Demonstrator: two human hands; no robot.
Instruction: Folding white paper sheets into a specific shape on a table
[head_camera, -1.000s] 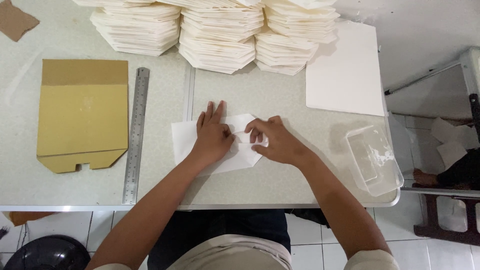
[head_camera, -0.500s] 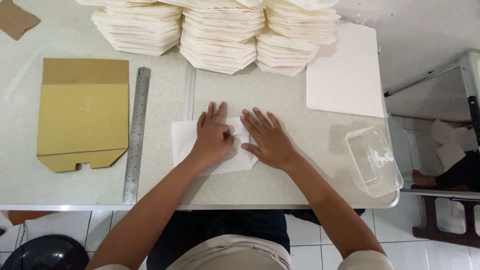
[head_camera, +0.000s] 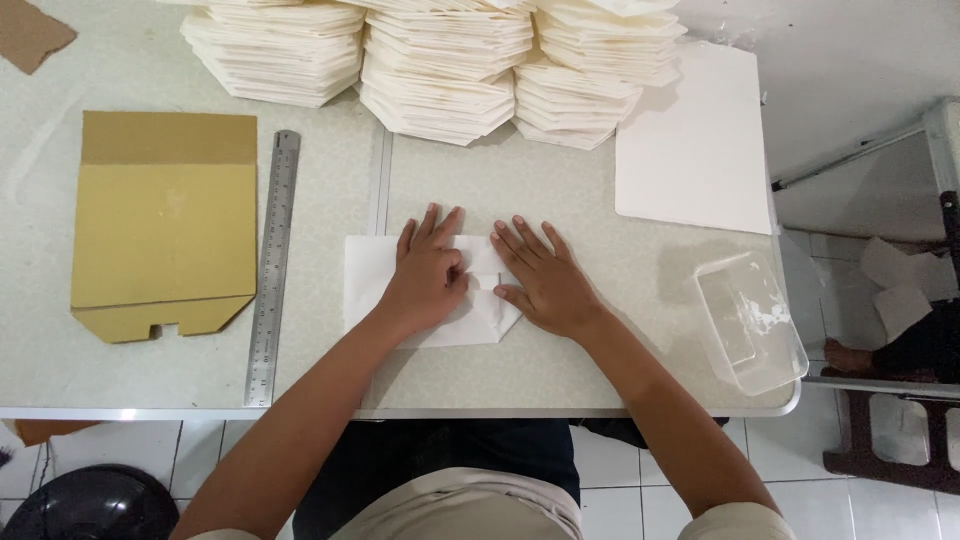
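Observation:
A white folded paper piece (head_camera: 367, 280) lies flat on the pale table (head_camera: 620, 350) near its front edge. My left hand (head_camera: 426, 272) presses down on the middle of the paper, fingers spread. My right hand (head_camera: 543, 280) lies flat over the paper's right end, fingers stretched out and pointing away from me. Both palms face down and neither hand grips anything. The centre of the paper is hidden under my hands.
Three tall stacks of folded white paper (head_camera: 450, 60) stand at the back. A white sheet (head_camera: 695, 145) lies at the right, a clear plastic tub (head_camera: 750, 320) at the right edge. A steel ruler (head_camera: 273, 265) and a brown cardboard template (head_camera: 165, 220) lie at the left.
My right hand went from curled fingers working the paper's right end to lying flat and spread on it. My left hand stayed in place.

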